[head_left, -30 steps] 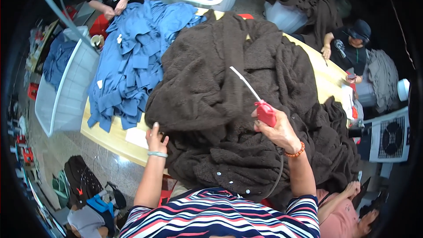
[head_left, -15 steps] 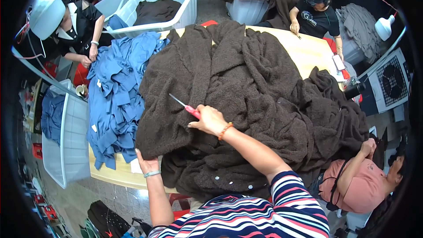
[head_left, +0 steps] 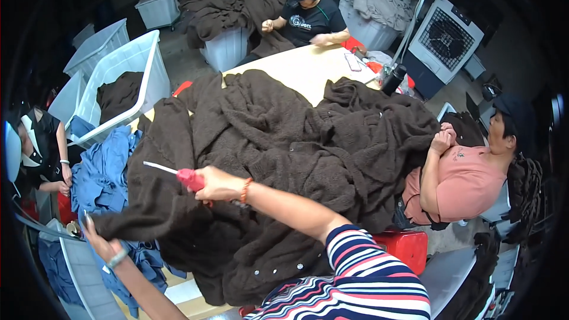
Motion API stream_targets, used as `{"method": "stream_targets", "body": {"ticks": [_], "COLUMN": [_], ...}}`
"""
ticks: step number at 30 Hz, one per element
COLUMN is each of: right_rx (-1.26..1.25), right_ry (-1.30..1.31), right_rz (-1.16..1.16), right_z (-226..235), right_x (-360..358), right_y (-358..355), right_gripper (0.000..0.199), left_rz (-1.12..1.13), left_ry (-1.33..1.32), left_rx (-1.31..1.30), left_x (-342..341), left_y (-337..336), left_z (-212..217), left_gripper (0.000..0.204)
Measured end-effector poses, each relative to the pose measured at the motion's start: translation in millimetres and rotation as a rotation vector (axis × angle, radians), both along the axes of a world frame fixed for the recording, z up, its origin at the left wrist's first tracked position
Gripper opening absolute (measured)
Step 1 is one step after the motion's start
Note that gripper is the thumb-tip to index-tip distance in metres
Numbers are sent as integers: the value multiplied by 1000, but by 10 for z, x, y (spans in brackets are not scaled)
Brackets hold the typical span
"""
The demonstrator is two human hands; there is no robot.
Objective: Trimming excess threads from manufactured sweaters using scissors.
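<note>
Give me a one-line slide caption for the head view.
Right hand holds red-handled scissors over a brown fleece garment, left hand pulling its edge.

The red-handled tool (head_left: 188,178) lies gripped in the right hand (head_left: 220,184), its red grip mostly hidden inside the closed fingers and its thin pale blade sticking out to the left of the fist, nearly level. Under and around that hand spreads the dark brown fleecy garment (head_left: 278,160), heaped in thick folds, with small pale buttons along the edge nearest the person. Its lower left corner is stretched out taut toward the left hand (head_left: 102,244), which pinches the fabric's tip, well left of and below the tool.
</note>
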State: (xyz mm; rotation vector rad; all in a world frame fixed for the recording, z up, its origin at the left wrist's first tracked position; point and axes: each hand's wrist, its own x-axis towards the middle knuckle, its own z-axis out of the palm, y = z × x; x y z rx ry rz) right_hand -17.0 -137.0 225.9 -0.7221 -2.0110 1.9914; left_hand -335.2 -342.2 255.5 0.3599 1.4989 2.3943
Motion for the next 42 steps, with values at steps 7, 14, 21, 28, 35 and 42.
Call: {"method": "stream_targets", "body": {"ticks": [7, 14, 21, 28, 35, 42], "right_rx": [-87, 23, 464, 694, 751, 725], "right_ry": [-38, -398, -553, -716, -736, -560], "right_rz": [-163, -273, -83, 188, 267, 223], "right_z": [151, -244, -35, 71, 89, -5], "right_x": [1421, 2146, 1905, 1694, 1543, 1369], "right_y": [-182, -436, -613, -794, -713, -712], "right_gripper": [32, 20, 30, 29, 30, 27], "left_rz": [-942, -1194, -406, -433, -282, -105], "left_ry": [916, 983, 932, 1168, 913, 942], "left_rx": [-648, -1425, -1098, -1040, -816, -1173], "left_x": [2117, 2546, 2526, 2334, 2148, 2119], "left_y": [423, -560, -38, 319, 300, 438], "left_z": [685, -996, -802, -1822, -1926, -1861], "left_gripper": [23, 35, 45, 30, 17, 37]}}
